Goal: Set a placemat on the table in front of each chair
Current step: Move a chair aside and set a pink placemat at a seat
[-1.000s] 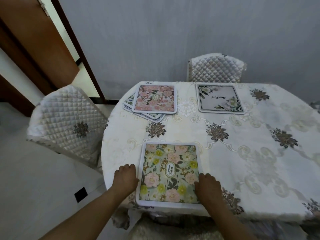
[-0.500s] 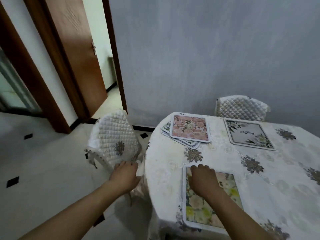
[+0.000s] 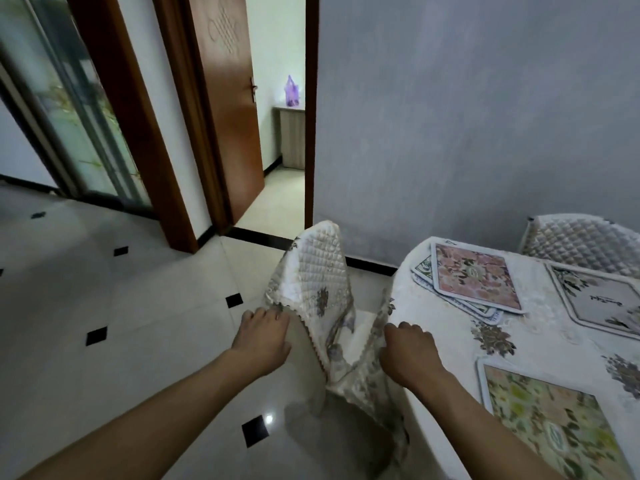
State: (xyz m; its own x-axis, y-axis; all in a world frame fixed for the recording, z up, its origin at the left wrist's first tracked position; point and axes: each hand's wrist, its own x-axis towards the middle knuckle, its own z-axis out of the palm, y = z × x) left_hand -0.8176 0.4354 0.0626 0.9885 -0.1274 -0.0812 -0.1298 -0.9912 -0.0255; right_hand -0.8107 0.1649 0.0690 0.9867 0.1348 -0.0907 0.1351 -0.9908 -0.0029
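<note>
My left hand (image 3: 263,337) grips the lower side edge of the quilted white chair (image 3: 311,282), which stands side-on at the table's left end. My right hand (image 3: 408,351) sits at the rim of the round table (image 3: 446,327), its fingers curled over the hanging tablecloth next to the chair. A green and yellow floral placemat (image 3: 554,431) lies near the table's front edge, right of that hand. A pink floral placemat (image 3: 476,275) tops a small stack of mats further back. A white placemat (image 3: 602,303) lies before the far chair (image 3: 581,237).
Glossy white floor tiles with black insets (image 3: 97,336) spread to the left. An open wooden door (image 3: 225,109) and a glass sliding door (image 3: 69,109) stand behind. A grey wall (image 3: 467,116) backs the table.
The view has swung left towards the chair. My right hand left the green placemat and went to the table's rim. My left hand stays on the chair.
</note>
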